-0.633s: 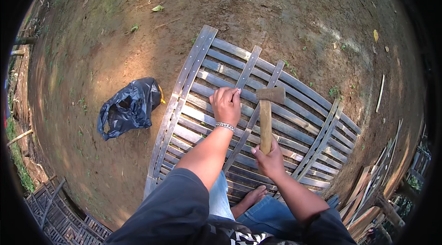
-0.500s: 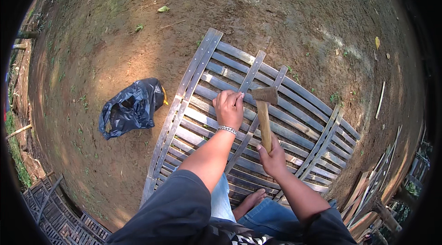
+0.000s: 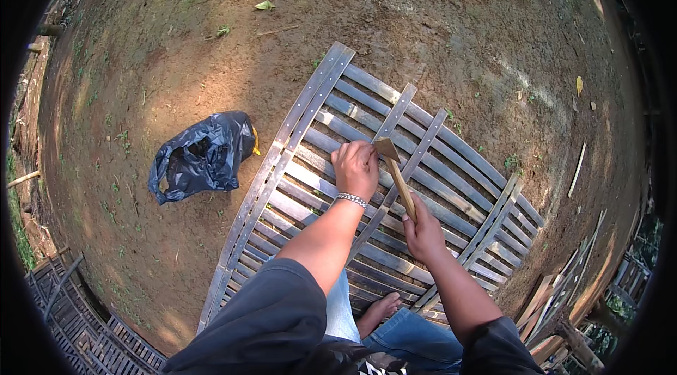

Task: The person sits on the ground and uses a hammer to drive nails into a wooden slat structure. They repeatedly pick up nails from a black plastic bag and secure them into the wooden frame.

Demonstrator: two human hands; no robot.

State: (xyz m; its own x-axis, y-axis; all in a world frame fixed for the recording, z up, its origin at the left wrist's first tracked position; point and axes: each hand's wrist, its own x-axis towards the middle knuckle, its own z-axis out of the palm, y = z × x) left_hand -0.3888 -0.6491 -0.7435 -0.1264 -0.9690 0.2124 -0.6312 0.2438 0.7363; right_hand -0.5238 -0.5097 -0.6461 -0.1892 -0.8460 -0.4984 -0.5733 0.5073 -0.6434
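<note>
while the hammer tilts with its metal head low over the bamboo slat panel, the right hand has its fingers wrapped tight around the wooden handle's lower end. just beside the hammer head, the left hand is curled closed, resting on a slat — whether it pinches anything i cannot tell. the panel lies flat on bare dirt ground, under the person's knees. well to the left sits a crumpled black plastic bag.
</note>
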